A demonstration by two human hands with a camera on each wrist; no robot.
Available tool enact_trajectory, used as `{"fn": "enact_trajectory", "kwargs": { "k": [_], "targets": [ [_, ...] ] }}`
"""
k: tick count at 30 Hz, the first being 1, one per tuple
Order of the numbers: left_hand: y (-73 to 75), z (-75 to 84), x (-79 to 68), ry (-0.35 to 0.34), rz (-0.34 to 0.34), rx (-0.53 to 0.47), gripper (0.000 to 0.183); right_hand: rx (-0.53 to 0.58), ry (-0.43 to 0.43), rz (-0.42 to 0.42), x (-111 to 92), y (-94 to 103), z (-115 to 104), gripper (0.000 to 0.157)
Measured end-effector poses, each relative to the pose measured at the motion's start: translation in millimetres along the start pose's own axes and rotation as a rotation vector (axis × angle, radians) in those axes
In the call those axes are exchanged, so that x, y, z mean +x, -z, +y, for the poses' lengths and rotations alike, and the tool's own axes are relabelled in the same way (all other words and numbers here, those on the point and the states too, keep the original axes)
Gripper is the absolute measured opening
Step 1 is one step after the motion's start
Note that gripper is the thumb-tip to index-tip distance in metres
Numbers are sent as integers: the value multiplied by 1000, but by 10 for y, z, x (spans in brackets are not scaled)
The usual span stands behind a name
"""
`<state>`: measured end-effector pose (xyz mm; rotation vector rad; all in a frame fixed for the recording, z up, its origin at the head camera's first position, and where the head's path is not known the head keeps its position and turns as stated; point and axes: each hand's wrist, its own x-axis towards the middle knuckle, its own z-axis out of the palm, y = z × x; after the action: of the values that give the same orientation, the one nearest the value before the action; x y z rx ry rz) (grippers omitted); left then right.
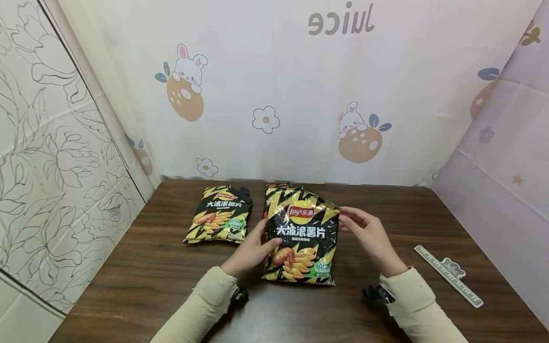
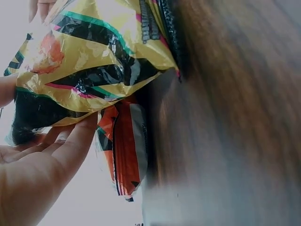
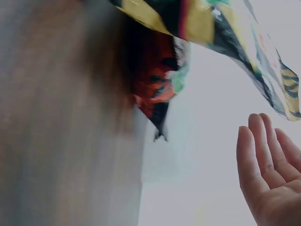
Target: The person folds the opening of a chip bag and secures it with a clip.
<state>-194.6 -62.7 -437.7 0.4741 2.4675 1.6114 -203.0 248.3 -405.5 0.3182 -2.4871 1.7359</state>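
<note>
A yellow-and-black bag of potato chips [image 1: 306, 245] stands tilted up over the middle of the table. My left hand [image 1: 252, 248] grips its left side, thumb across the front and fingers behind, as the left wrist view also shows. Beside the bag's upper right edge is my right hand [image 1: 371, 233]. In the right wrist view its straight fingers [image 3: 263, 160] sit just apart from the bag's corner. An orange-red bag [image 2: 127, 150] lies behind the held one, mostly hidden in the head view.
Left of the hands, a second yellow-and-black chip bag [image 1: 218, 219] lies with a black clip [image 1: 241, 194] on its top corner. A long pale sealing clip [image 1: 448, 274] rests at the right of the wooden table [image 1: 141, 281]. A printed curtain [image 1: 274, 71] hangs along the back edge.
</note>
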Motion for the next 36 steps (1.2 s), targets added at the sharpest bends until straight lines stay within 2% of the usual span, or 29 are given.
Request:
{"fn": "enact_trajectory", "kwargs": {
  "k": [4, 8, 19, 25, 36],
  "targets": [
    [13, 9, -18, 4, -1, -7, 84, 11, 39, 26, 29, 44, -45, 49],
    [21, 2, -28, -3, -5, -10, 83, 7, 43, 32, 54, 47, -76, 48],
    [18, -54, -26, -17, 6, 0, 82, -139, -7, 58, 119, -47, -111, 44],
    [5, -42, -59, -6, 20, 17, 87, -141, -22, 66, 133, -90, -103, 43],
    [1, -39, -80, -18, 21, -6, 85, -114, -38, 91, 138, -116, -115, 46]
  ]
}}
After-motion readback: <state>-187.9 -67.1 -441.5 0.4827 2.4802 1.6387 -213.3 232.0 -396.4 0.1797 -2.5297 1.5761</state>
